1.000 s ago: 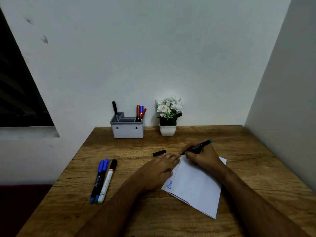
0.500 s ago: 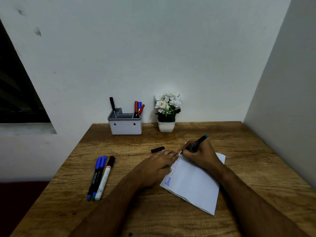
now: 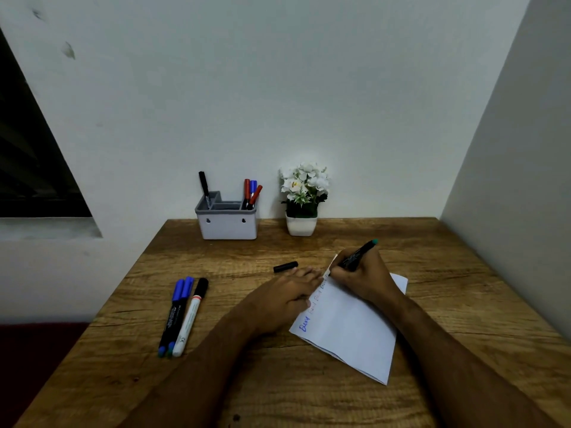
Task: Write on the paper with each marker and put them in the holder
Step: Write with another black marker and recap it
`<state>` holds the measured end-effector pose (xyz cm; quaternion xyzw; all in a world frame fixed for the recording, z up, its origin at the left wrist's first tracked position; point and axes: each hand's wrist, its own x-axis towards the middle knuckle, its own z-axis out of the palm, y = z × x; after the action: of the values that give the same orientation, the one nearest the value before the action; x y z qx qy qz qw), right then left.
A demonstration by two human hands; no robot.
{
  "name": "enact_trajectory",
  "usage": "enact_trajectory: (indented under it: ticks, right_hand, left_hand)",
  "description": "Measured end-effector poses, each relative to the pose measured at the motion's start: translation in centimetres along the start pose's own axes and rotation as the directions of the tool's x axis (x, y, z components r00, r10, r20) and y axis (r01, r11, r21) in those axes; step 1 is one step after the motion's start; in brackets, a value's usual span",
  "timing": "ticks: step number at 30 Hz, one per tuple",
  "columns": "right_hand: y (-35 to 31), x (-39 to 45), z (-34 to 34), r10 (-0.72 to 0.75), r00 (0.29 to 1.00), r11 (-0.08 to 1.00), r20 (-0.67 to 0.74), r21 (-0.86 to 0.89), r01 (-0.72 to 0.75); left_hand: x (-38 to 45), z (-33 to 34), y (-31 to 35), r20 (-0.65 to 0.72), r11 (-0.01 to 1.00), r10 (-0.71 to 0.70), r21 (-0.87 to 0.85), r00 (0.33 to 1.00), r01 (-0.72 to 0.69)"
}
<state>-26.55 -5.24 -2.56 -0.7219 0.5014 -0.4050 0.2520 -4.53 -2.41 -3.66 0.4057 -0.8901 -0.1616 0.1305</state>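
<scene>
head view, the only one here: right hand (image 3: 360, 278) has its grip wrapped around a black marker with a teal end (image 3: 355, 254), tip down at the far edge of the paper (image 3: 349, 329), so i'd say it's mid-word. left hand (image 3: 285, 296) lies flat with straight fingers on the paper's left edge, pinning it to the desk (image 3: 432, 257), holding nothing. the marker's black cap (image 3: 285, 266) lies loose on the desk just beyond the left fingertips.

handling-wise: the marker looks light and stiff, smooth plastic barrel, so a pinch low near the tip works for writing, and mid-barrel is probably better for dropping it in the holder (image 3: 228, 225). cap should go on first i guess. the paper is thin and floppy and would likely slide on the wood without that left hand on it.

still waiting on the left of the desk: two blue-capped markers (image 3: 176, 313) and a white marker with a black cap (image 3: 191, 316), side by side and touching. the holder at the back already has a black marker (image 3: 204, 186) in one compartment and red and blue ones (image 3: 251, 193) in another. small potted plant (image 3: 302, 199) beside it.
</scene>
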Motion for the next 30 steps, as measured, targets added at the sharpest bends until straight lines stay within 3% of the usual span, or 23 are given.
enact_trajectory:
  ticks: [30]
  right_hand:
    - [0.8,0.43,0.38,0.031,0.994,0.999,-0.103,0.024,-0.029]
  left_hand:
    - [-0.03,-0.23,0.16,0.007,1.0,-0.006,-0.008,1.0,0.006]
